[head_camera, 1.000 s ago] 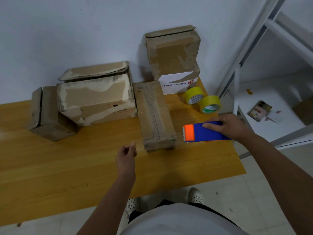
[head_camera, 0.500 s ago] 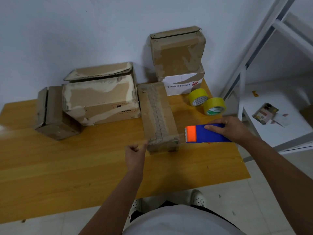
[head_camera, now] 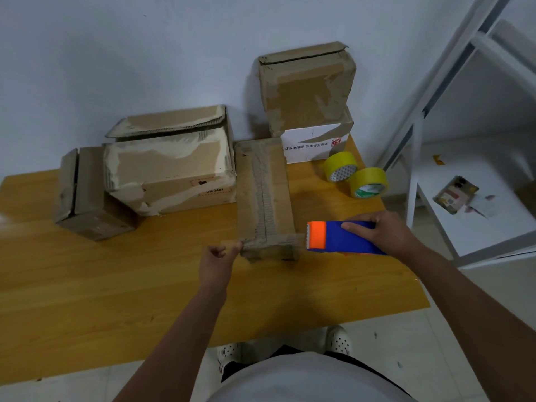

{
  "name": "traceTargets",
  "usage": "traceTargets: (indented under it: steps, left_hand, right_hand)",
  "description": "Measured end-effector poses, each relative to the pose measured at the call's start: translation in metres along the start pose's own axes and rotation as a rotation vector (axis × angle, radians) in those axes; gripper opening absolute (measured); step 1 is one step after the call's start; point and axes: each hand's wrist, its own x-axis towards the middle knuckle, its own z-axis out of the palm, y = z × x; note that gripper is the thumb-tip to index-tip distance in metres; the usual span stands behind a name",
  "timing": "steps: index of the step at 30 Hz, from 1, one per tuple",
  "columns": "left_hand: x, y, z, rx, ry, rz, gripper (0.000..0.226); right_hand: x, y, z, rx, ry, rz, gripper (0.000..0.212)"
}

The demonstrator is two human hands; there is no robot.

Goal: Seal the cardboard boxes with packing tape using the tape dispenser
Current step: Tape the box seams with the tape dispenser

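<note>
A long narrow cardboard box (head_camera: pixel 265 195) lies lengthwise on the wooden table (head_camera: pixel 116 285), its near end toward me. My right hand (head_camera: pixel 383 230) grips the blue and orange tape dispenser (head_camera: pixel 333 237) just right of that near end. A strip of clear tape (head_camera: pixel 269 240) stretches from the dispenser's orange head across the box's near edge to my left hand (head_camera: pixel 217 256), which pinches the tape's free end at the box's near left corner.
A large worn box (head_camera: pixel 171 169) and a small box (head_camera: pixel 84 198) sit at the left. Two stacked boxes (head_camera: pixel 307 103) stand at the back against the wall. Two yellow tape rolls (head_camera: pixel 356 178) lie behind the dispenser. A white shelf rack (head_camera: pixel 475 198) stands right of the table.
My left hand has moved forward and right to the box's near left corner and now pinches the tape end. The dispenser stays beside the box's right corner.
</note>
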Motion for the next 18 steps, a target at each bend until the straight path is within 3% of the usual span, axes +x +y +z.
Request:
traceTargets:
  steps: [12,15,18]
  left_hand:
    - [0.001,0.003,-0.003,0.108,-0.121,-0.036,0.056]
    - [0.0,0.01,-0.004,0.225,-0.121,-0.004,0.069]
    - [0.0,0.02,-0.009,0.339,-0.131,0.046,0.104]
  right_hand:
    - [0.001,0.01,0.005,-0.047,0.002,0.071,0.027]
    - [0.0,0.009,0.008,-0.064,0.022,0.068,0.025]
    - [-0.002,0.009,0.009,-0.072,0.034,0.073,0.022]
